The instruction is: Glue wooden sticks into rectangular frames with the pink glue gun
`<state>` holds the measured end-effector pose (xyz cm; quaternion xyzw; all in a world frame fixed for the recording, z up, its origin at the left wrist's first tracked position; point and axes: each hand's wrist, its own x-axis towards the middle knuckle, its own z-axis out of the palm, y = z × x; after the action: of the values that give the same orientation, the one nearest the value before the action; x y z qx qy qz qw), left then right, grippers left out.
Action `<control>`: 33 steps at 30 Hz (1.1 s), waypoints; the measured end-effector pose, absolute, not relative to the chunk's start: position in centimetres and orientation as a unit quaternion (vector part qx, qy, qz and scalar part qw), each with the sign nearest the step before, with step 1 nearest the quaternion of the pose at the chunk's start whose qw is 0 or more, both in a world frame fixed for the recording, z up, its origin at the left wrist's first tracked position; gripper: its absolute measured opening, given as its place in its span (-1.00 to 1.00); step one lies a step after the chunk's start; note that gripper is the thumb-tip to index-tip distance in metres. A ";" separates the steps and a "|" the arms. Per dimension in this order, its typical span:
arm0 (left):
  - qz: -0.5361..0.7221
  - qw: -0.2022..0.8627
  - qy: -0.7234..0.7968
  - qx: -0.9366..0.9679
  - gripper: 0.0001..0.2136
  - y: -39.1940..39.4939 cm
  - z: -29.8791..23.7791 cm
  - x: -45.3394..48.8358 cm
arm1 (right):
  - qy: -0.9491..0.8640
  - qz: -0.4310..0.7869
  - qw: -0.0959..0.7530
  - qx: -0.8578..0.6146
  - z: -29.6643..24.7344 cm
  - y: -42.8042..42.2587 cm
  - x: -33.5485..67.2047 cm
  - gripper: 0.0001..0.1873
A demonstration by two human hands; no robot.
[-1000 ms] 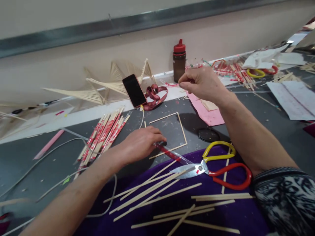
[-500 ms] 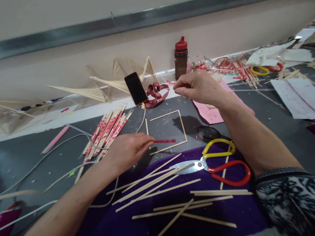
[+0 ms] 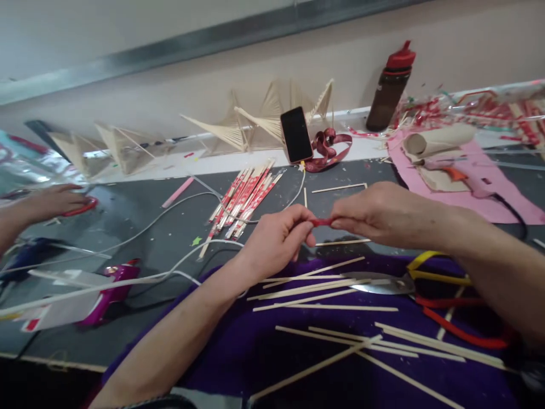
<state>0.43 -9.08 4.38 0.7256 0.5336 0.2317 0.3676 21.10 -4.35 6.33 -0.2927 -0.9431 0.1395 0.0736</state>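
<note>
Your dark grey worktop (image 3: 140, 227) runs wide under everything, scattered with pale chips. Across your lap and the near edge lies a purple cloth (image 3: 264, 352), and on it rest loose thin pale wooden sticks (image 3: 323, 307), lying criss-cross. At the cloth's right side sit scissors with one yellow and one red handle loop (image 3: 426, 284), the blade pointing left toward the sticks.

Against the back wall stand fan-shaped models of pale sticks (image 3: 259, 119), with a black phone (image 3: 297, 135) leaning on them and a red ribbon (image 3: 327, 149) just beside it. A brown bottle with a red cap (image 3: 389, 85) stands upright further right, near a pink sheet (image 3: 468, 187). A bundle of sticks in red-and-white paper wrappers (image 3: 247, 196) lies between the phone and your hands. A magenta glue gun (image 3: 110, 284) lies at the left, its white cable trailing across the worktop.

Another person's hand (image 3: 51, 201) rests at the far left, well apart from yours.

Your left hand (image 3: 276, 241) and right hand (image 3: 383, 213) meet above the near worktop edge. Each has a narrow pinching grip on one end of a small red strip (image 3: 322, 222), which hangs between your fingertips, off the surface, just over an open rectangle of thin sticks (image 3: 340, 187).
</note>
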 end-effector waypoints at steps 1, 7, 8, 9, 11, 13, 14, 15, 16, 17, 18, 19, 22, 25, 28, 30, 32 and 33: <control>0.244 0.398 0.528 0.709 -0.79 -9.1 4.2 0.5 | -0.941 0.137 0.098 -0.292 6.4 -4.1 21.5 -0.66; 0.340 0.488 0.499 0.630 -0.75 -8.9 5.3 2.1 | -0.905 0.083 0.197 -0.367 6.4 -2.4 22.9 -0.67; 0.366 0.489 0.488 0.624 -0.75 -8.7 5.6 2.6 | -0.898 0.073 0.208 -0.380 6.2 -2.4 22.8 -0.66; 0.393 0.482 0.475 0.622 -0.75 -8.3 5.9 3.2 | -0.895 0.060 0.211 -0.389 6.0 -2.5 22.7 -0.66; 0.442 0.436 0.458 0.636 -0.74 -7.4 6.2 4.2 | -0.902 0.021 0.194 -0.385 5.7 -3.0 22.3 -0.69; 0.463 0.348 0.462 0.671 -0.78 -6.4 5.9 4.9 | -0.917 -0.030 0.166 -0.361 5.6 -3.7 22.1 -0.74; 0.456 0.306 0.468 0.693 -0.80 -5.9 5.7 5.1 | -0.923 -0.056 0.155 -0.349 5.7 -4.1 22.2 -0.76; 0.432 0.282 0.470 0.716 -0.81 -5.6 5.4 5.2 | -0.925 -0.078 0.151 -0.341 5.8 -4.4 22.3 -0.76; 0.399 0.277 0.469 0.738 -0.81 -5.3 5.2 5.3 | -0.925 -0.091 0.150 -0.337 6.0 -4.5 22.4 -0.77; 0.361 0.285 0.465 0.757 -0.80 -5.2 4.9 5.3 | -0.925 -0.094 0.154 -0.335 6.1 -4.6 22.6 -0.78; 0.325 0.305 0.459 0.769 -0.79 -5.2 4.8 5.2 | -0.924 -0.085 0.162 -0.337 6.3 -4.5 22.8 -0.78; 0.297 0.333 0.452 0.772 -0.79 -5.2 4.7 5.1 | -0.922 -0.067 0.177 -0.339 6.4 -4.3 22.9 -0.78; 0.283 0.419 0.433 0.746 -0.85 -5.4 4.5 4.8 | -0.902 0.010 0.258 -0.345 6.4 -3.4 22.8 -0.84; 0.317 0.467 0.436 0.701 -0.89 -5.4 4.5 4.6 | -0.878 0.108 0.323 -0.335 6.0 -2.9 22.3 -0.89; 0.349 0.523 0.444 0.638 -0.92 -5.4 4.4 4.7 | -0.857 0.194 0.344 -0.331 5.8 -2.8 22.1 -0.89; 0.360 0.574 0.434 0.594 -0.93 -5.4 4.3 4.7 | -0.846 0.231 0.343 -0.336 5.8 -2.7 22.2 -0.88; 0.358 0.626 0.414 0.556 -0.93 -5.4 4.2 4.8 | -0.841 0.287 0.318 -0.332 5.8 -2.5 22.5 -0.84; 0.354 0.648 0.403 0.541 -0.92 -5.3 4.0 4.8 | -0.838 0.319 0.299 -0.326 5.9 -2.4 22.7 -0.81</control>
<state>4.81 -5.34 4.03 0.5407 0.4026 0.3542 0.6482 22.71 -2.41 5.90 -0.3255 -0.8384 0.3188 0.2993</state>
